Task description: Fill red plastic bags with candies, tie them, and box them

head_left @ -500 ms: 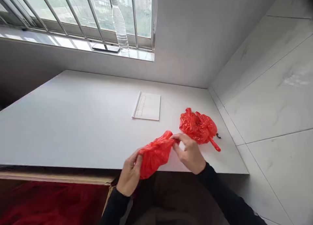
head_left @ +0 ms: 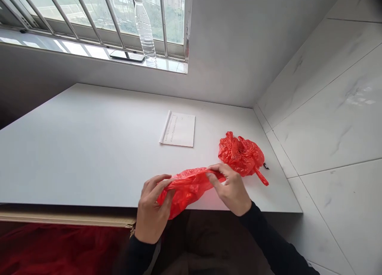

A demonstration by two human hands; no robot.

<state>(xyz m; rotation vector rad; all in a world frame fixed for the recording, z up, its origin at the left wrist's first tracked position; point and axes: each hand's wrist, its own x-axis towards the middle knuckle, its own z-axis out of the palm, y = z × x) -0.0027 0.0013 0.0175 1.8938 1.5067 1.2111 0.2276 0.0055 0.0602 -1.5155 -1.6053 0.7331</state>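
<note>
A thin red plastic bag (head_left: 186, 191) is stretched between my two hands at the front edge of the white table (head_left: 89, 147). My left hand (head_left: 153, 207) grips its left end, thumb on the near side and fingers over the top. At the right end, my right hand (head_left: 231, 187) pinches the bag's upper edge between thumb and fingers. What the bag may hold inside cannot be made out. Just beyond my right hand, a second red plastic bag (head_left: 241, 153) lies crumpled on the table, one handle pointing toward me.
A white booklet (head_left: 179, 129) lies mid-table. On the sill of the barred window stand a clear water bottle (head_left: 145, 32) and a flat dark phone-like object (head_left: 127, 56). A tiled wall (head_left: 328, 119) bounds the right side. An open cardboard box (head_left: 68, 219) with red contents sits below the table edge.
The bag in my hands has been drawn out wider, its upper edge now longer and flatter. My left hand has shifted slightly left and spread its grip; the right has barely moved.
</note>
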